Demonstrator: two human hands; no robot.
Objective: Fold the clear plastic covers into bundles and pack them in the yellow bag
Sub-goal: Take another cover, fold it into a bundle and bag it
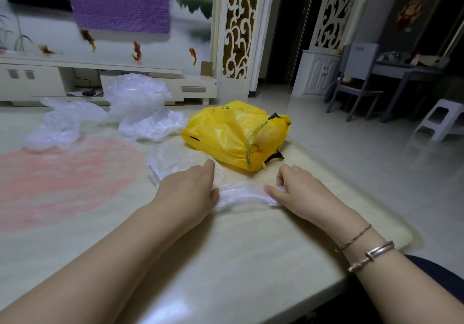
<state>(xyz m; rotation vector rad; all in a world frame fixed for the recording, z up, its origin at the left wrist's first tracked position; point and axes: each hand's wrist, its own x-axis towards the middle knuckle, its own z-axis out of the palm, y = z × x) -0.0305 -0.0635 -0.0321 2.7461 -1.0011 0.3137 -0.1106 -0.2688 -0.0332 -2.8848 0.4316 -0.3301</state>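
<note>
Both hands worked near the table's (251, 261) front right edge, a clear plastic cover (242, 194) stretched flat between them, likely pulled taut so it would fold into a neat bundle. Left hand (192, 190) lay palm down on the cover's left end, fingers fairly straight, thumb tucked at the film; pressing or pinching, cannot tell for sure. Right hand (291, 188) pinched the cover's right end, fingers curled round the film, bracelets (369, 254) on that wrist.

Just beyond the left hand, another flattened clear cover (173, 163) lay on the table, partly under the fingertips, probably next in line.

Yellow bag (233, 133) sat just behind the hands, toward the right edge, mouth facing right, near enough for packing; already bulging, contents not readable.

Farther back, toward the far left edge, three loose crumpled covers: one (153, 125) touching the bag's left side, a puffed one (135, 95) behind it, one (62, 123) further left. All unfolded, so most of the task remained.
</note>
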